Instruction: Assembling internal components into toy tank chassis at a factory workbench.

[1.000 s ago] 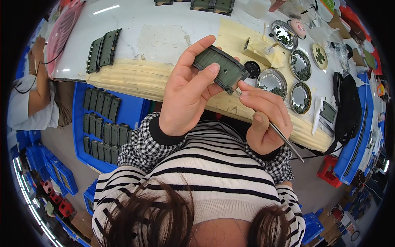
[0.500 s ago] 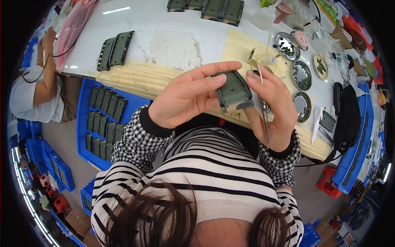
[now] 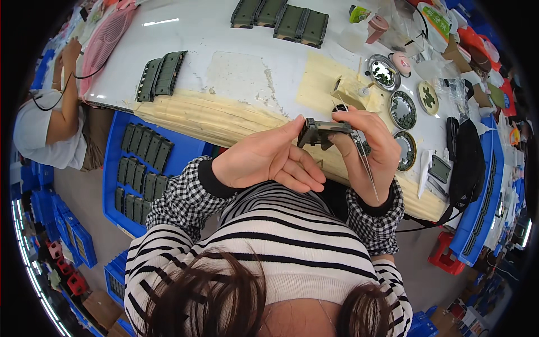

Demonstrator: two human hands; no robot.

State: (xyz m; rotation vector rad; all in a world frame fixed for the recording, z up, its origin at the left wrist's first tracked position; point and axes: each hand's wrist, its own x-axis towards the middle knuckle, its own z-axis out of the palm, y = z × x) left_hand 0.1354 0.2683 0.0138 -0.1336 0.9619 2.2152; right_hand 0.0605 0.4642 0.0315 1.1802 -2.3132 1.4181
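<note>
My right hand grips a dark green camouflage plastic part, now seen nearly edge-on, between thumb and fingers. The same hand also has a pair of thin metal tweezers lying along its palm. My left hand is open beside the part, palm up and fingers stretched out. Its thumb tip comes close to the part's left end; whether it touches, I cannot tell. Two similar green parts lie side by side at the table's left, and several more at its far edge.
Round metal dishes with small dark pieces stand at right, near a small open box and a black pouch. A blue crate with rows of green parts is at lower left. Another person's arm shows at far left.
The green part has turned from face-up to edge-on in my right hand. My left hand has let go of it and dropped slightly, its fingers opening out.
</note>
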